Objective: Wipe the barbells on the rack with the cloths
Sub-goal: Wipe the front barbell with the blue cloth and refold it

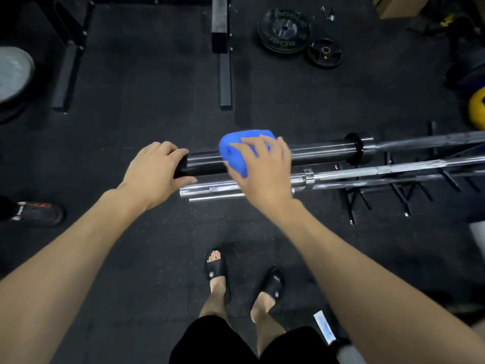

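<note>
Right hand point(262, 166) clamps blue cloth point(233, 151) around barbell sleeve point(320, 151); left hand point(154, 172) grips its end; weight plates point(284, 30) beyond.

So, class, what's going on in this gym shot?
A person stands over a rack of barbells on its side. The left hand grips the end of the top barbell's dark sleeve, steadying it. The right hand presses a blue cloth wrapped over that same sleeve. Weight plates lie on the floor beyond.
</note>
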